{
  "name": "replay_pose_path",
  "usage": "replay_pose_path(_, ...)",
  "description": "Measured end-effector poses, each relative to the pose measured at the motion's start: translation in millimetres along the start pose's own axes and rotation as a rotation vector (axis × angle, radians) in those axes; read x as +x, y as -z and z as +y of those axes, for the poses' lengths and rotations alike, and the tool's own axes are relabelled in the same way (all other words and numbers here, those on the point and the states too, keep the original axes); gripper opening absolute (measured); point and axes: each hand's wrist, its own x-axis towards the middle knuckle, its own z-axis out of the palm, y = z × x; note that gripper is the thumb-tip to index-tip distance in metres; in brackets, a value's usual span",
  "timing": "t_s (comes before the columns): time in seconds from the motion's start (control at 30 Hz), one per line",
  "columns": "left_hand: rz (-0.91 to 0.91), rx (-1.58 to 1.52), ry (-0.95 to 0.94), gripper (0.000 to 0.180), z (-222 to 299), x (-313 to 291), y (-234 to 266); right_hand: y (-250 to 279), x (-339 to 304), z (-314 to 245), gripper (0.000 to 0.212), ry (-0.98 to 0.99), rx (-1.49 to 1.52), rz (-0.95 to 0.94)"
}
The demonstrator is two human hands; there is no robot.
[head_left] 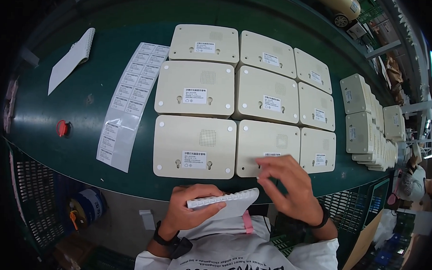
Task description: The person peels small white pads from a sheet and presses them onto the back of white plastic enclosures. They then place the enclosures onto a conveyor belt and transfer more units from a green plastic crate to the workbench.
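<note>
My left hand (192,208) grips a curled white sheet (237,202) with a bumpy row of small pads along its edge, close to my body. My right hand (290,187) is bent in a pinch over the near edge of the front middle cream box (261,143); a tiny white pad (258,177) shows at its fingertips. That box has white round pads at its far corners and a dark recess at its near left one; my hand hides the near right. The front left cream box (194,146) carries white pads at all four corners.
Several more labelled cream boxes (197,87) lie in rows behind, with others (364,126) stacked at right. A label sheet (124,103), a red ring-shaped item (62,128) and another white sheet (72,61) lie on the green table (90,130). A blue drum (88,206) stands below.
</note>
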Motion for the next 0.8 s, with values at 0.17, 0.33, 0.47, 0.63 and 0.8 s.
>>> replay_pose_path(0.17, -0.047, -0.003, -0.018, 0.025, -1.7, 1.3, 0.2, -6.6, 18.8, 6.5, 0.014, -0.079, -0.005, -0.13)
replay_pose_path(0.33, -0.032, 0.0, -0.035, 0.025, -0.9, 1.9, -0.7, -10.5, 23.9, 6.4, 0.014, -0.007, -0.084, -0.143)
replay_pose_path(0.47, -0.057, 0.003, -0.026, 0.025, -2.6, 0.6, 0.6, -11.8, 25.4, 6.1, 0.014, 0.004, -0.11, -0.148)
replay_pose_path(0.63, -0.06, -0.023, -0.038, 0.026, -4.4, 1.2, 0.2, -12.3, 23.4, 7.1, 0.019, 0.029, -0.152, -0.147)
replay_pose_path(0.8, -0.064, -0.017, -0.046, 0.026, -3.5, 1.9, -0.4, -12.9, 15.8, 8.0, 0.029, 0.129, -0.289, -0.145)
